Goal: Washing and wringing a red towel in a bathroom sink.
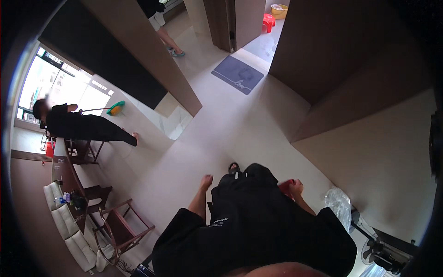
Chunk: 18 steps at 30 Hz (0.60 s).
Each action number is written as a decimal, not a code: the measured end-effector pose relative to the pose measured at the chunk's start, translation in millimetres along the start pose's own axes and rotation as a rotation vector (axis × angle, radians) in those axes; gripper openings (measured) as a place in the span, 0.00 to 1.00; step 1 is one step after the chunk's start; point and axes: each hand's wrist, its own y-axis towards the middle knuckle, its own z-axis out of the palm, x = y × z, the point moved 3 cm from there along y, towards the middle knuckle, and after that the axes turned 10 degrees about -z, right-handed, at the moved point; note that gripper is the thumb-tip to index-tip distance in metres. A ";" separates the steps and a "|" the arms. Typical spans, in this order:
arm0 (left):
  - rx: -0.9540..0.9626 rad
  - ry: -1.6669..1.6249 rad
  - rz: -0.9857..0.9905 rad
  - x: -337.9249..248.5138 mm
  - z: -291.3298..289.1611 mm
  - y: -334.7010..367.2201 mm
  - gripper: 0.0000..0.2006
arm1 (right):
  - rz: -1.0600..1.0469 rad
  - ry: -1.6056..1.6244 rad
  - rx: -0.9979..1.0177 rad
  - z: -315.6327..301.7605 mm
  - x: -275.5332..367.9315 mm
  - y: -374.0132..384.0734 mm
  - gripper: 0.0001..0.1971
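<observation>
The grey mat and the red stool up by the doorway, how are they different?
The grey mat lies flat on the pale floor outside the doorway; the red stool stands up on its legs farther in, past the doorway. The mat is a wide, dull grey rectangle; the stool is smaller in the picture and bright red. Both are on the floor, far from the person's hands.

Daylight floods in at your left, the window (50, 83) blown out white; the room is dim, edges curve into black, detail soft throughout.
</observation>
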 end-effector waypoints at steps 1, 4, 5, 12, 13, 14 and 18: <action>-0.084 -0.160 -0.019 -39.3 -24.0 23.2 0.15 | 0.134 -0.034 0.032 -4.7 10.6 8.1 0.16; -0.159 -0.373 -0.001 -151.8 -84.4 78.5 0.19 | 0.270 -0.093 0.093 -4.7 -6.2 29.5 0.17; -0.155 -0.363 0.009 -191.0 -106.0 94.6 0.19 | 0.287 -0.145 -0.031 1.8 -10.7 41.2 0.16; -0.202 -0.469 0.083 -330.9 -193.1 195.8 0.19 | 0.435 -0.085 0.031 36.9 45.8 232.8 0.12; -0.171 -0.447 -0.029 -328.9 -188.1 204.1 0.18 | 0.404 -0.032 0.067 40.4 62.0 290.5 0.14; -0.142 -0.427 -0.144 -324.7 -182.6 208.8 0.17 | 0.334 0.051 0.075 42.3 79.0 356.0 0.16; 0.170 -0.419 -0.281 -315.4 -173.8 216.6 0.15 | 0.215 0.244 0.062 32.4 164.2 525.9 0.25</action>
